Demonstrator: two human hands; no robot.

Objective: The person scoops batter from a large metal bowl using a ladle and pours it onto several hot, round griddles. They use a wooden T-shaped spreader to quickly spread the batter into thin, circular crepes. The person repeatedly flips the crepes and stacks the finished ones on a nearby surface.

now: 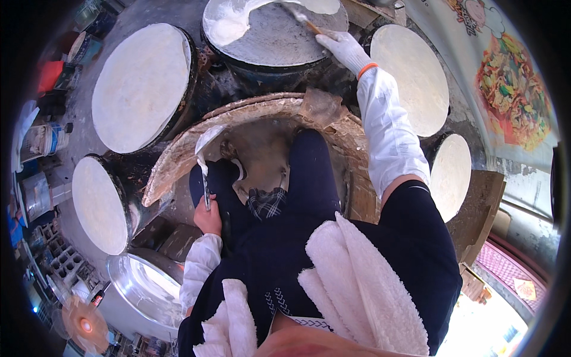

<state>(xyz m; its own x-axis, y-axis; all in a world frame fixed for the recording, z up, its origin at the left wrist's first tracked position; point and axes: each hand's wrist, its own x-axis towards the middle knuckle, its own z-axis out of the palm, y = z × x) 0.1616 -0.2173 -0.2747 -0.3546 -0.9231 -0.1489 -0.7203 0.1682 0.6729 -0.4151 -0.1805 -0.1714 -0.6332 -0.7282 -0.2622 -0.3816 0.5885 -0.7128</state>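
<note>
My right hand (341, 50), in a white knit glove, grips the wooden handle of a spreading tool (315, 27). Its batter-smeared end lies over the far round griddle (285, 47). Thick white batter (227, 27) covers that griddle's left and far parts, leaving much of the dark grey surface bare. Low beside my left thigh, my bare left hand (208, 217) is closed around the handle of a ladle (204, 172). White batter coats the ladle, whose bowl points up and away, near the curved board (176, 158) around my legs.
Pale flat sheets cover griddles on the left (142, 87), near left (99, 205), right (409, 80) and near right (451, 176). A metal basin (134, 299) holding white batter stands at lower left, near a fan (84, 323). Stiff sacking (323, 107) drapes the curved board. Cardboard (475, 218) stands right.
</note>
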